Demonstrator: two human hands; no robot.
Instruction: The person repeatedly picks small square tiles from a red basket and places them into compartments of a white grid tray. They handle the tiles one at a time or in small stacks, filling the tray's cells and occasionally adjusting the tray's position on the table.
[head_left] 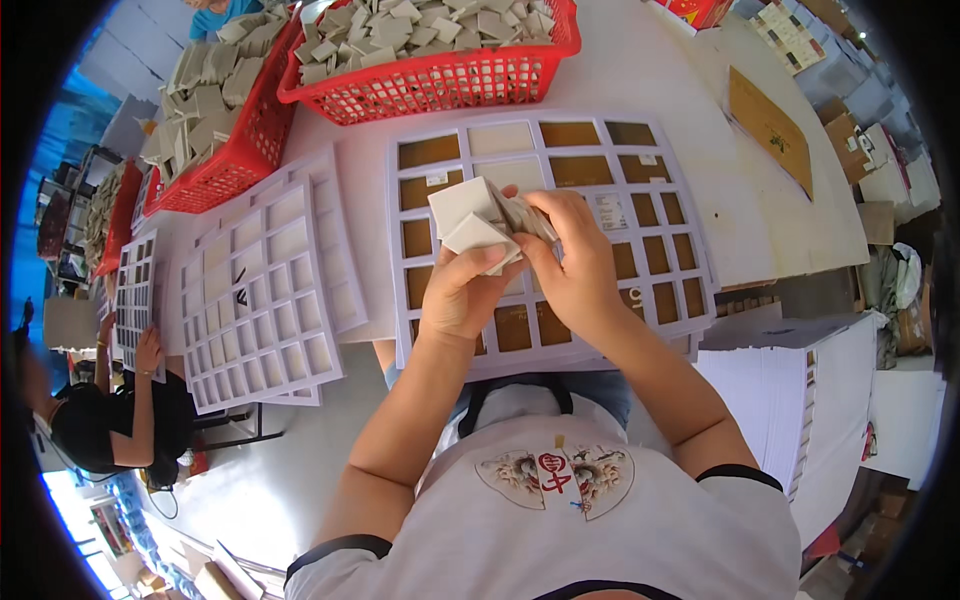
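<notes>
My left hand [464,293] is closed around a loose bunch of small grey-beige cardboard squares [466,207], with its thumb pressed on a lower piece. My right hand [580,255] grips the right side of the same bunch between thumb and fingers. The squares are fanned unevenly, and some of them are hidden by my fingers. Directly below both hands lies a white grid frame [536,150] with rows of square and rectangular openings. Brown board shows through most of the openings, while a few look pale.
Red plastic baskets [440,88] heaped with similar squares stand at the far side and left. More white grid panels [265,396] overlap at the left. A co-worker's hand [148,350] touches another panel. A brown sheet [770,130] lies right; stacked white sheets [755,395] stand lower right.
</notes>
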